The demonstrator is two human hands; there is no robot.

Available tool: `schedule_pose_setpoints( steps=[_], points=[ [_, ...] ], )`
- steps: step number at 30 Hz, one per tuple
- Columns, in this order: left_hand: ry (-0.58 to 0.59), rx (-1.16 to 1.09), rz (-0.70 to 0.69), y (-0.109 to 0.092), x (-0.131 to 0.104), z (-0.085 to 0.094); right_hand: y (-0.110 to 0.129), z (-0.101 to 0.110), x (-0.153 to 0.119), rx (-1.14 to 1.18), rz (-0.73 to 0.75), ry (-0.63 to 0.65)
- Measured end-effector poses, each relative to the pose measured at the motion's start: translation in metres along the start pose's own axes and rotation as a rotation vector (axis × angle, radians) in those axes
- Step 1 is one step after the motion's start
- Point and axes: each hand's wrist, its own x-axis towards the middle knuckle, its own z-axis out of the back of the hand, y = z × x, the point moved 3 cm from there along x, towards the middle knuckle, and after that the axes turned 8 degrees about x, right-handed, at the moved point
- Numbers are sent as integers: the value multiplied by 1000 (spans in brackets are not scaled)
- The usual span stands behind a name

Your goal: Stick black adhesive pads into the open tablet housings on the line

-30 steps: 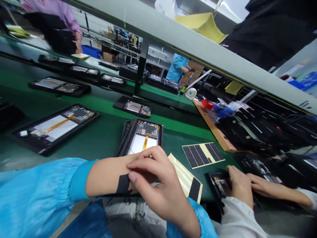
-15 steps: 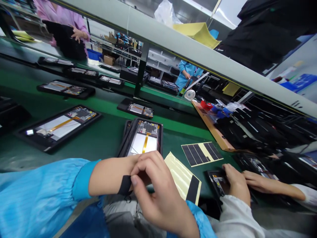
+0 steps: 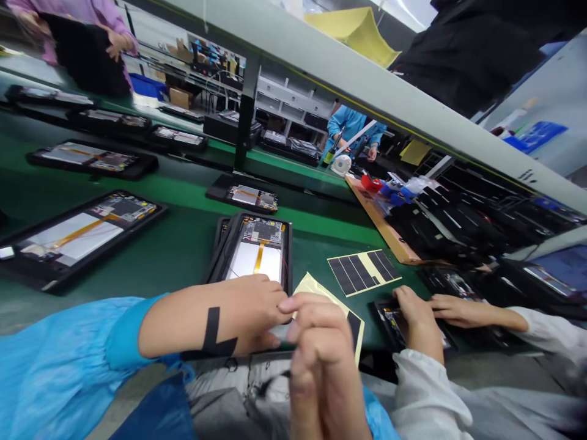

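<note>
My left hand (image 3: 257,308) is above the table's front edge, fingers curled; what they may hold is hidden. Two strips of black tape (image 3: 212,327) stick to the back of its wrist, meeting at an angle. My right hand (image 3: 323,348) is closed, its fingertips meeting the left hand's fingers. A blurred dark shape lies beside the right thumb; I cannot tell whether it is held. Just behind the hands, an opened tablet (image 3: 238,263) with its circuit board and battery showing lies on other black tablet bodies. A yellowish backing sheet (image 3: 312,284) is partly covered by my right hand.
A sheet of black adhesive strips (image 3: 364,272) lies right of the tablets. Another opened tablet (image 3: 87,235) is at left, several more behind. A co-worker's hands (image 3: 415,311) work on a tablet at right. A slanting white beam (image 3: 367,91) crosses above the table.
My right hand has left the tape at my left wrist and moved right and down, its fingers curling. Both tape strips are now uncovered. The view has shifted slightly right.
</note>
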Motion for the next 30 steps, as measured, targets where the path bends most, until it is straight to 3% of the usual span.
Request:
schedule_pose_setpoints(
  steps=[4,8,13,18,21,25,30],
  points=[
    [35,-25,-17,25,-12,10,-19,28,-5,-42,-53,-187],
    [-136,10,-107,70,-16,6,-62,49,-12,-61,-291,-228],
    [-181,-120,-253,113,19,-27,-104,31,-31,-198,-469,-95],
    [-92,-396,-307,144,55,-41,-120,20,-45,-300,-563,-140],
    [47,-631,-320,163,68,-42,-122,19,-48,-287,-554,-115],
    [216,-814,-363,176,79,-46,-122,18,-47,-246,-554,-126],
    [147,-845,-353,171,80,-47,-125,19,-46,-252,-543,-146]
  ],
)
